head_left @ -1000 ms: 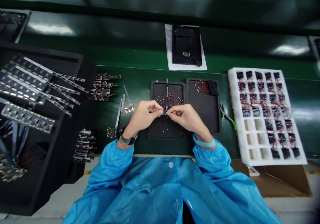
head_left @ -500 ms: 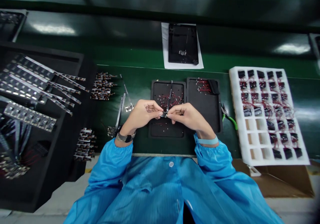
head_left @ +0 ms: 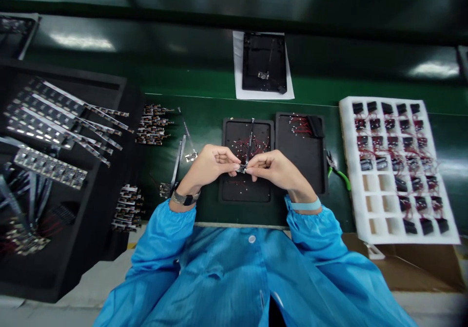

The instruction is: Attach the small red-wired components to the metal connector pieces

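Observation:
Between my two hands is a small circuit board [head_left: 242, 169] with a long narrow flat cable [head_left: 250, 139] running away from it toward the back. My left hand [head_left: 218, 162] pinches the board's left end between thumb and fingers. At the opposite end, my right hand [head_left: 269, 165] is closed in a pinch on the same board. Both hands are above a black tray [head_left: 246, 195] holding thin red wires [head_left: 252, 145] with white tips. What the fingertips touch exactly is too small to make out.
A second black tray [head_left: 305, 171] with a black part and red wires adjoins on the right, then green-handled pliers [head_left: 338, 172] and a white foam tray [head_left: 400, 171] of wired black parts. Left are stacked boards [head_left: 153, 125] and a large black bin [head_left: 98, 81]. A sample tray [head_left: 263, 54] lies behind.
The view has shifted slightly. Both hands keep their pinch on the circuit board, with hardly any movement between them.

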`<state>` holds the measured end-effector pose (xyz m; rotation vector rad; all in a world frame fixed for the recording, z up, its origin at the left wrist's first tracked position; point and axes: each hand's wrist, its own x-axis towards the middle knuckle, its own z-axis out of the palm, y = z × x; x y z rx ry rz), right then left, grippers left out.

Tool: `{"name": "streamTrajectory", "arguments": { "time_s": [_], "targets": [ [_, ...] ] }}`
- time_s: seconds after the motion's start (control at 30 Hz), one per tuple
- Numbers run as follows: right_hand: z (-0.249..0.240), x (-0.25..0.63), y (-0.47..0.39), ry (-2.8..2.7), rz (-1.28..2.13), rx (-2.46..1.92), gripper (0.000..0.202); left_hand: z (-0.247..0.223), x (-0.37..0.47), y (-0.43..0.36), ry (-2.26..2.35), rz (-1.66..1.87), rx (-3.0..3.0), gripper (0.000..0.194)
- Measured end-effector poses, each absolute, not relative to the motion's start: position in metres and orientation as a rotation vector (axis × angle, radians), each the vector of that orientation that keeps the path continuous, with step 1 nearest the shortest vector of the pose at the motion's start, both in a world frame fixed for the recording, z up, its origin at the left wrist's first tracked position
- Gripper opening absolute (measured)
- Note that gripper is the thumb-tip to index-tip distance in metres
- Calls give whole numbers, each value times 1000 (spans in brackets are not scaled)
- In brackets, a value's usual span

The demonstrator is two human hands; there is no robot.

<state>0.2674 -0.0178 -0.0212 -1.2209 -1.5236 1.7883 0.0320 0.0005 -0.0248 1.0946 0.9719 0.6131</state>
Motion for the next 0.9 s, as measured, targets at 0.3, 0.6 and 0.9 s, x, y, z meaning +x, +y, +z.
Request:
{"name": "streamTrajectory", "arguments": {
  "time_s": [0.3,0.6,0.9],
  "targets": [
    [-19,266,-17,-1539,1778,-1223,37,-22,33,-1,993,610,1104,17],
    [-21,266,-17,-1553,1773,-1231,36,-23,34,-1,1013,617,1104,15],
    [-24,268,-17,-1546,1792,-1213,32,-23,34,-2,1014,613,1119,15]
  ]
}}
